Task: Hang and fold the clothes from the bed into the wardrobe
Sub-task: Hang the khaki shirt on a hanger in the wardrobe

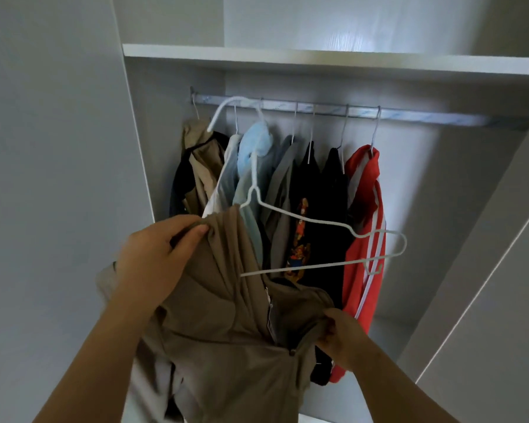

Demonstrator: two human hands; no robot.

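I hold a brown garment (226,325) up in front of the open wardrobe. My left hand (156,257) pinches its upper edge, where one end of a white wire hanger (324,222) goes into the cloth. My right hand (339,337) grips the fabric by the collar opening lower down. The hanger's other shoulder sticks out bare to the right, and its hook rises in front of the metal rail (409,116).
Several garments hang on the rail: beige and black ones at the left, a light blue one (254,148), dark ones in the middle, a red jacket with white stripes (364,227) at the right. A white shelf (318,61) runs above. A wardrobe door (486,270) stands right.
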